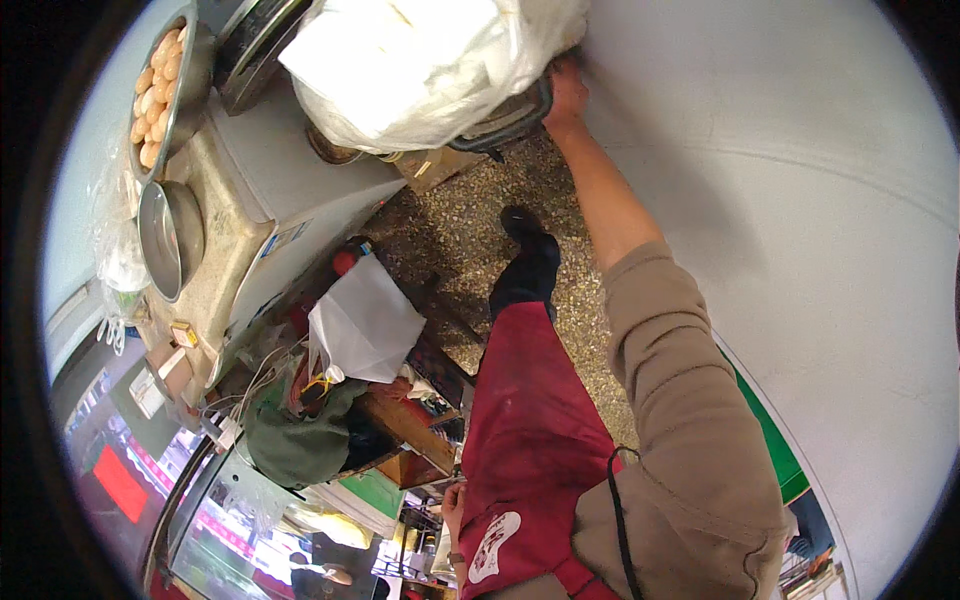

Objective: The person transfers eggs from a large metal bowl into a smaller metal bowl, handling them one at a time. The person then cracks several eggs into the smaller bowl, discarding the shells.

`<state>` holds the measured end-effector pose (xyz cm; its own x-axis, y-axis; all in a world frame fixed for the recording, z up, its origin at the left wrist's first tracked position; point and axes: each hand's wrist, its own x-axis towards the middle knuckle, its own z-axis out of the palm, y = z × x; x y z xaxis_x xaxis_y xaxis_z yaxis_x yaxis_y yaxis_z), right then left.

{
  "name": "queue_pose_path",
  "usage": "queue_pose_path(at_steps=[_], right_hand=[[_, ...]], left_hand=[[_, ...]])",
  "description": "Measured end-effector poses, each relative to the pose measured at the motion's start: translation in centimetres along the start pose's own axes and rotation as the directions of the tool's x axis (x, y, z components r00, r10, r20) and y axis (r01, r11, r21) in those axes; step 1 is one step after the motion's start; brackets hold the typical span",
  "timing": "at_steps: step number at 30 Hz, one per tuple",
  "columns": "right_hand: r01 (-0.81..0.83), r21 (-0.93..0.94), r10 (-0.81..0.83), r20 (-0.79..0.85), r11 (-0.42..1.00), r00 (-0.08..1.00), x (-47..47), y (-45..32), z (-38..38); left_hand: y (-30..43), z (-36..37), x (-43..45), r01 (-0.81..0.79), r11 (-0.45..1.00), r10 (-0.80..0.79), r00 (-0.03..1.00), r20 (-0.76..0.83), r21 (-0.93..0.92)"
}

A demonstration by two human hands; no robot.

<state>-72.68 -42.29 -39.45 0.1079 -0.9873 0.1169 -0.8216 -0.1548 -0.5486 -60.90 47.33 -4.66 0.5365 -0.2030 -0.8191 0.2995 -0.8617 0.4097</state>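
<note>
My right hand [566, 94] grips a dark handle [529, 124] at the upper centre, close to the pale wall. The container it belongs to lies mostly under a large, bulging white plastic bag [420, 75]; what is inside cannot be seen. My fingertips are partly hidden by the handle and the bag. At the left edge of my dark red apron [525, 450], a hand with a wristband, seemingly my left hand [453, 506], hangs low and is partly covered. Whether it holds anything cannot be told.
On the counter [214, 217] at left stand a metal basin of brown eggs [157, 97] and an empty metal bowl [172, 240]. Below it are a white plastic-covered item [367, 319], a green cloth [300, 435] and loose cords. A smooth pale wall [810, 195] rises at right, above speckled floor [577, 285].
</note>
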Motion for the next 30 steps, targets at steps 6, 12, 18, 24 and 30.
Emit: queue_pose_path(at_steps=[6,12,18,24,30], right_hand=[[-0.030,0.190,0.032,-0.004,0.981,0.999,-1.7,-1.5,-2.8],[-0.283,0.306,0.286,0.039,0.909,0.958,-7.2,-2.3,-5.9],[-0.478,0.388,0.281,0.464,0.788,0.840,-21.6,-8.7,-15.0],[-0.370,0.724,-0.222,0.579,0.582,0.784,-19.4,-31.6,-17.1],[0.401,0.774,-0.766,0.164,0.491,0.621,-7.2,-60.7,-12.5]], left_hand=[[3.3,1.2,0.6,0.121,0.993,-0.122,0.991,0.048,0.015],[5.6,2.6,1.0,-0.004,1.000,0.005,1.000,0.029,-0.018],[9.6,6.6,1.2,-0.089,0.989,0.082,0.995,-0.060,-0.119],[12.4,8.7,1.0,-0.015,0.940,-0.052,0.981,-0.185,-0.342],[12.1,6.9,4.8,0.101,0.813,-0.203,0.972,-0.117,-0.573]])
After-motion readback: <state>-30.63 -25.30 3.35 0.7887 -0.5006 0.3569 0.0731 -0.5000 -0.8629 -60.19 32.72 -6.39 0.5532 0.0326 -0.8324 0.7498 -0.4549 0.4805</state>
